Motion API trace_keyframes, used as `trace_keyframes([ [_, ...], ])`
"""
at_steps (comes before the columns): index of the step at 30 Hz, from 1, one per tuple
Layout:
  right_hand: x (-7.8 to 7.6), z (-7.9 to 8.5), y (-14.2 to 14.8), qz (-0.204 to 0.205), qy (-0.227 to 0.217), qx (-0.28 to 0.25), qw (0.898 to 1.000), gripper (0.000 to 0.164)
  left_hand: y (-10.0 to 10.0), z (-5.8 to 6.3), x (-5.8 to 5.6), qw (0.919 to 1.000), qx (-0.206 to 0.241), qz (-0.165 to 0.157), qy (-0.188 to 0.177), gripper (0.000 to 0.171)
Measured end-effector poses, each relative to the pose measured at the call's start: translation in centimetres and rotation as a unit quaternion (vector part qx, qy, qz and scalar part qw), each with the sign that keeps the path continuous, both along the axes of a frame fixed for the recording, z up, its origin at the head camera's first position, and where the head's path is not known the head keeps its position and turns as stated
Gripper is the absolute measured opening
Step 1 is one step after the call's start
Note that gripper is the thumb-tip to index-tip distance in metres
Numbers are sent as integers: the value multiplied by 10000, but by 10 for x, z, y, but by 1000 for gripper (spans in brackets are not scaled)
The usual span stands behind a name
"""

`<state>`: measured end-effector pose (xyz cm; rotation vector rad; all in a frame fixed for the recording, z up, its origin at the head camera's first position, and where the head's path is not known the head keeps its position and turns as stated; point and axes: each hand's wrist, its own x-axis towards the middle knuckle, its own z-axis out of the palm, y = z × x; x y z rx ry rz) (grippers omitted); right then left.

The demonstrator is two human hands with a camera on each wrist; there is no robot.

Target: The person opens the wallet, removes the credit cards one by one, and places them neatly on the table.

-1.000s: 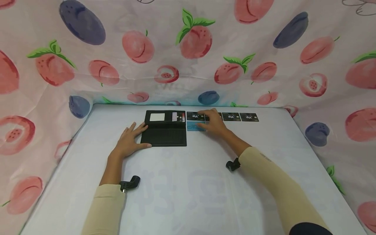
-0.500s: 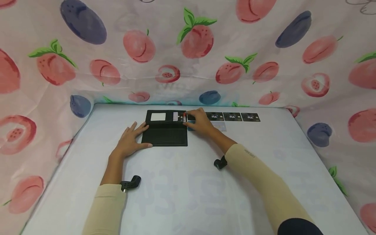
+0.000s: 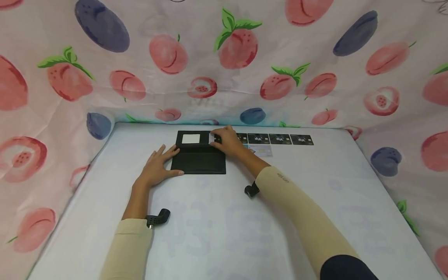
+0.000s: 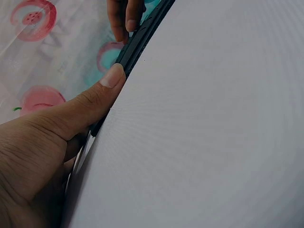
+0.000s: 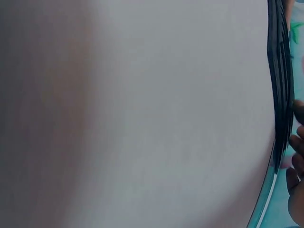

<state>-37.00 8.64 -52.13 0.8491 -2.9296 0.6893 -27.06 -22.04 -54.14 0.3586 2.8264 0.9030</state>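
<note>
A black wallet (image 3: 198, 163) lies unfolded near the table's far edge. My left hand (image 3: 155, 167) rests along its left side, fingers spread; in the left wrist view the thumb (image 4: 112, 78) presses on the wallet's near edge. Over the upper right section is my right hand (image 3: 229, 142), thumb and fingers apart, straddling a card (image 3: 211, 138) whose light part shows between the fingertips. The right hand hides the rest of that card. At the margin of the right wrist view its fingers (image 5: 298, 142) appear beside the wallet's dark layers.
A row of black "Vip" cards (image 3: 280, 139) runs right of the wallet, partly behind the right hand. Below that row lies a pale card (image 3: 260, 150). A white panel (image 3: 191, 139) sits in the wallet's upper left. A fruit-print cloth (image 3: 203, 58) walls the table's back and sides.
My right hand has moved left, from over the nearest black and blue cards to the wallet's upper right section. My left hand stays on the wallet, and the view has shifted slightly.
</note>
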Motion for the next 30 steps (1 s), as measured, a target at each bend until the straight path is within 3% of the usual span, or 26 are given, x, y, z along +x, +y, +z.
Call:
trace_keyframes([
  [5, -1, 2, 0, -179, 26, -5, 9998, 49, 3, 1, -2, 10000, 31, 16, -22, 99],
  [15, -1, 3, 6, -156, 48, -205, 9997, 43, 5, 0, -4, 9999, -146, -26, 48, 98],
  [30, -2, 0, 40, -133, -112, -400, 9990, 46, 0, 0, 0, 9998, -157, -52, 52, 98],
])
